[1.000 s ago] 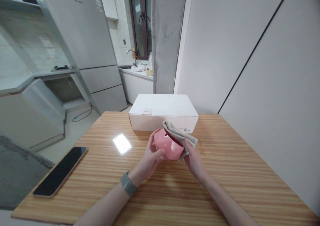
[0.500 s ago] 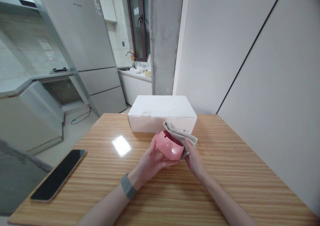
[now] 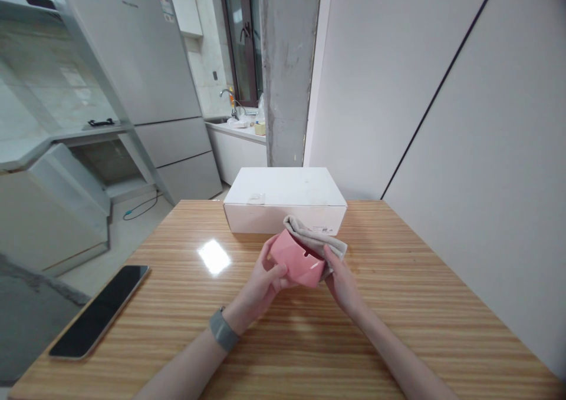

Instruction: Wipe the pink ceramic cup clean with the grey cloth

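My left hand (image 3: 268,282) is closed on a glossy pink container (image 3: 295,263) with a small notch in its rim. It is tilted above the table, with its opening turned toward my right hand. The thumb lies across the container's near side. My right hand (image 3: 341,282) pinches a folded grey cloth (image 3: 315,235), its thumb on top. The cloth lies against the container's open side and partly covers the opening. Whether some of the cloth reaches inside is hidden. On my left wrist is a grey band (image 3: 224,329).
A closed white box (image 3: 285,202) stands at the table's far edge, just behind my hands. A dark-screened phone (image 3: 101,313) rests near the left edge of the wooden table (image 3: 398,329). A white wall (image 3: 481,170) runs along the right side.
The pink container has turned in my left hand, so its notch has moved from the upper left toward the right. My left thumb now shows on its near side. The cloth stays against it.
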A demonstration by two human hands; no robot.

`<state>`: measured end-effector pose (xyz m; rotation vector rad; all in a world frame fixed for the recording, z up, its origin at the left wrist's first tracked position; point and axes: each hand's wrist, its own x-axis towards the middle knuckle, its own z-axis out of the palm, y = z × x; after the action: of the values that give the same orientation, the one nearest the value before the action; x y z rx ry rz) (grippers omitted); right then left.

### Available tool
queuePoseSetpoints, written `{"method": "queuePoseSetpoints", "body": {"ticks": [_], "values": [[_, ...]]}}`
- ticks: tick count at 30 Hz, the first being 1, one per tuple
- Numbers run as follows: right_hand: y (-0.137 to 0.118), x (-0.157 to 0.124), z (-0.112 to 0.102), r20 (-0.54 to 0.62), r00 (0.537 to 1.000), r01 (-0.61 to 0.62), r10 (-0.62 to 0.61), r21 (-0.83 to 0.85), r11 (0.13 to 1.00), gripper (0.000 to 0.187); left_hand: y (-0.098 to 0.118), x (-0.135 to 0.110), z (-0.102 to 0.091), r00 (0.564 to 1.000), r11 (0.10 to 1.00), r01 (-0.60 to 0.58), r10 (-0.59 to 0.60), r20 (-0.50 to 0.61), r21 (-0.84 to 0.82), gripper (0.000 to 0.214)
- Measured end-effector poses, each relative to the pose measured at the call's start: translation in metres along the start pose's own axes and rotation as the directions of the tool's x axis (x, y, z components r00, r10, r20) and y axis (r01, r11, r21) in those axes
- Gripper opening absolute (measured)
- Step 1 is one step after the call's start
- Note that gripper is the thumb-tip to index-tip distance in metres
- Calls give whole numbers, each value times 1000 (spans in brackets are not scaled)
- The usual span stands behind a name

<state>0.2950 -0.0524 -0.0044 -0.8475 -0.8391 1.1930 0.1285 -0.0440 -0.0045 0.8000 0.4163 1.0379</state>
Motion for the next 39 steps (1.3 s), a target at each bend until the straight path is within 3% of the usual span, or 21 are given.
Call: {"method": "queuePoseSetpoints", "body": {"ticks": [3,5,8,12,17,21,24,26,32,39], "values": [[1,-1,2,34,999,3,-4,13,1000,42,2,-1,7,993,993,-81,88,-77,87,89],[3,-1,2,42,999,10,-11,9,1000,43,1,-1,11,991,990,-107,114,-67,96,101],[7,0,0,16,1000,23,-23,2,1000,42,0,-2,13,999,999,-39,39,-20,-9,110],[14,5,-5,-8,1000,13,-13,48,999,40,1,0,11,995,985,78,-86,-46,-152,85],[11,8,-6,-27,999,-16,18,66,998,40,2,0,7,998,992,39,-44,-43,-124,68],[1,4,-3,-47,999,11,-6,98,995,36,-1,-2,0,993,992,96,-90,71,-88,63],[-4,0,-1,-4,999,-45,46,99,994,40,-3,-1,-7,947,970,240,-226,227,-39,66],[-5,-1,0,29,997,-80,78,77,994,42,-5,-1,-10,928,960,278,-260,266,-30,68],[0,0,3,-28,998,-51,53,76,996,43,-2,-1,-4,990,994,108,-106,96,-19,61],[2,-1,5,32,999,3,-3,-6,1000,40,5,-1,9,989,979,-94,113,-95,180,101]]}}
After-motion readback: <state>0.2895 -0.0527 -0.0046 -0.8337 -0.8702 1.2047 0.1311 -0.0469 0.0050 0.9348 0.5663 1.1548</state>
